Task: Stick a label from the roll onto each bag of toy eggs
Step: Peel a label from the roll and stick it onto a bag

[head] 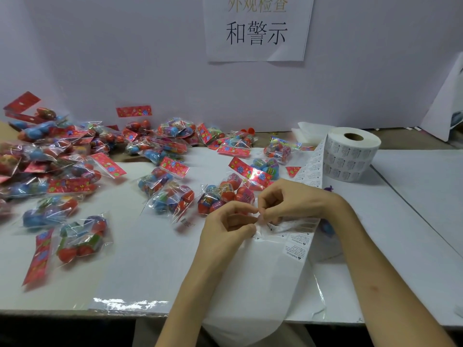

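Far to the left of the label roll [350, 156], the bags of toy eggs [50, 156] lay heaped and overlapping against the back wall; closer to the roll they thinned into single bags, and the nearest bag [225, 196] lay left of the roll and closer to the person, just beyond the hands.

The step in hand looked like peeling. The left hand [225, 229], left of the roll and well in front of it, had its fingers curled and pinched the backing strip [295, 249]; the right hand [288, 201], directly beside it, pinched what seemed to be a clear label [260, 221] lifting off that strip, though the label's edge was too faint to be sure. The strip ran from the roll down to the hands, then spilled over the front edge of the table [150, 259].

The next move would probably call for lifting the label free without letting it fold onto itself, then pressing it flat on the nearest bag; that bag's film was crinkled and might slide under a push, so a steadying hand could help.

Open table lay in front of the roll, to its left and to its right; the front edge was near the forearms, and the loose strip hanging there could snag.
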A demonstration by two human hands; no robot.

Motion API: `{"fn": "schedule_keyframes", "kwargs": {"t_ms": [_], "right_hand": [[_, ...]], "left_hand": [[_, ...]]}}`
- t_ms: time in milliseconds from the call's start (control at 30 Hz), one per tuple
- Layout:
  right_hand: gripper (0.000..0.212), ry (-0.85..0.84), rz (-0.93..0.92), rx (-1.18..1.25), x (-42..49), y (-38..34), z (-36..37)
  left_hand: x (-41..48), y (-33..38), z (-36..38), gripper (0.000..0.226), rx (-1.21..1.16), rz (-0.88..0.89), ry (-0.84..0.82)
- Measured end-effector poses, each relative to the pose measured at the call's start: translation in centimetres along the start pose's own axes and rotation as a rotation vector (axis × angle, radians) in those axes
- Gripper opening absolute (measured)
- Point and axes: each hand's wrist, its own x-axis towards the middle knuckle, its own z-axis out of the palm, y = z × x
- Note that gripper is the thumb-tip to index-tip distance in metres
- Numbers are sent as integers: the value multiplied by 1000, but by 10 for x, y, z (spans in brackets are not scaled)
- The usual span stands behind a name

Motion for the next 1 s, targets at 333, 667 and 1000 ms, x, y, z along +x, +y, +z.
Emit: {"fn": "schedule_keyframes", "kwargs": {"t_ms": [333,667,1000], "right_hand": [[7,28,30,-24,-2,-2,2],[12,42,7,-10,-4,-3,-1],[16,48,8,-11,-1,2,-1]], "left_hand": [[0,-1,2,33,51,21,-23],[1,-1,2,39,48,-4,10],[2,-1,2,36,51,-39,-2]]}}
